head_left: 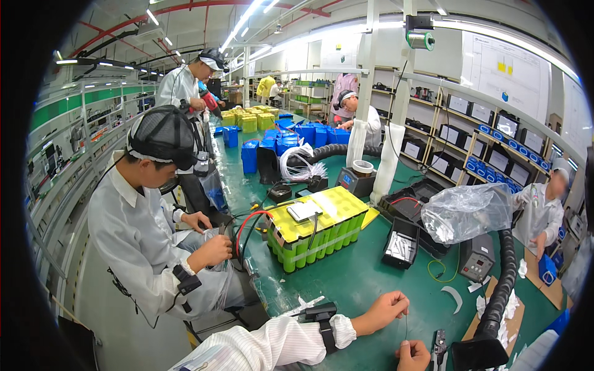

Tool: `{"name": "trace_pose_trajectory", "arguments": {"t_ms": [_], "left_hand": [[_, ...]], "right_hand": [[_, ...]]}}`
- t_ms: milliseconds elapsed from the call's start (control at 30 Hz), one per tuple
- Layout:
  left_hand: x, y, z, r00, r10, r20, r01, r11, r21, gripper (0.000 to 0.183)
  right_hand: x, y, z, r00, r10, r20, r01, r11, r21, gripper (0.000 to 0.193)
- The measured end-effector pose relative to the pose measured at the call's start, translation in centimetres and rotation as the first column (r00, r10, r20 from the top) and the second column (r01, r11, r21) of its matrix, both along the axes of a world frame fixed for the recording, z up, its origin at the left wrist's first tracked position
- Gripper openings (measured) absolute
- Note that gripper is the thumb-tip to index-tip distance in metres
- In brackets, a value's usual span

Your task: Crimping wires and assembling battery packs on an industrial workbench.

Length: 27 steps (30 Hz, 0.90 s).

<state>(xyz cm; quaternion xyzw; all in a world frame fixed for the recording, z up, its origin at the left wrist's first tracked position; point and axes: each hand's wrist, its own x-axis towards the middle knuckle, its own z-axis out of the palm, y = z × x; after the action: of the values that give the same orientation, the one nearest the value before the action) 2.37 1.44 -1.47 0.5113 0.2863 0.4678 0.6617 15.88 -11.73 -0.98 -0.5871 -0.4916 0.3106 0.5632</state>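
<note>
Above the green bench, near its front edge, my left hand (382, 313) is closed in a pinch on the upper end of a thin dark wire (406, 326). Lower down, my right hand (413, 356) pinches the same wire, thumb raised, partly cut off by the lower edge. A wire stripper (439, 350) lies just right of my right hand, its jaws pointing away from me. Farther off stands a large battery pack (317, 226) of green cells with a yellow top, red and black cables, and a small white-faced device (304, 210) on it.
A black ribbed hose (502, 284) ends in a dark hood (479, 353) at my right. Behind it are a soldering station (477, 256), a box of white parts (401, 245) and a plastic bag (467, 211). A co-worker (145, 229) sits at the left, handling cables.
</note>
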Motion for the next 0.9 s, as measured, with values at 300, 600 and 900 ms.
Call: {"name": "trace_pose_trajectory", "arguments": {"t_ms": [300,600,900], "left_hand": [[0.02,-0.11,-0.19,1.0,-0.018,0.014,0.018,1.0,-0.003,0.02],[0.17,-0.04,-0.23,1.0,-0.012,0.012,0.012,1.0,-0.014,0.02],[-0.11,-0.15,0.09,0.999,-0.028,-0.02,0.027,0.999,-0.033,0.017]], "right_hand": [[-0.13,-0.28,0.27,1.0,0.024,0.009,-0.024,1.0,0.01,0.015],[0.17,-0.02,-0.35,1.0,0.027,-0.016,-0.027,1.0,-0.01,0.015],[-0.06,-0.06,-0.49,0.999,0.02,-0.044,-0.02,1.0,-0.013,0.015]]}}
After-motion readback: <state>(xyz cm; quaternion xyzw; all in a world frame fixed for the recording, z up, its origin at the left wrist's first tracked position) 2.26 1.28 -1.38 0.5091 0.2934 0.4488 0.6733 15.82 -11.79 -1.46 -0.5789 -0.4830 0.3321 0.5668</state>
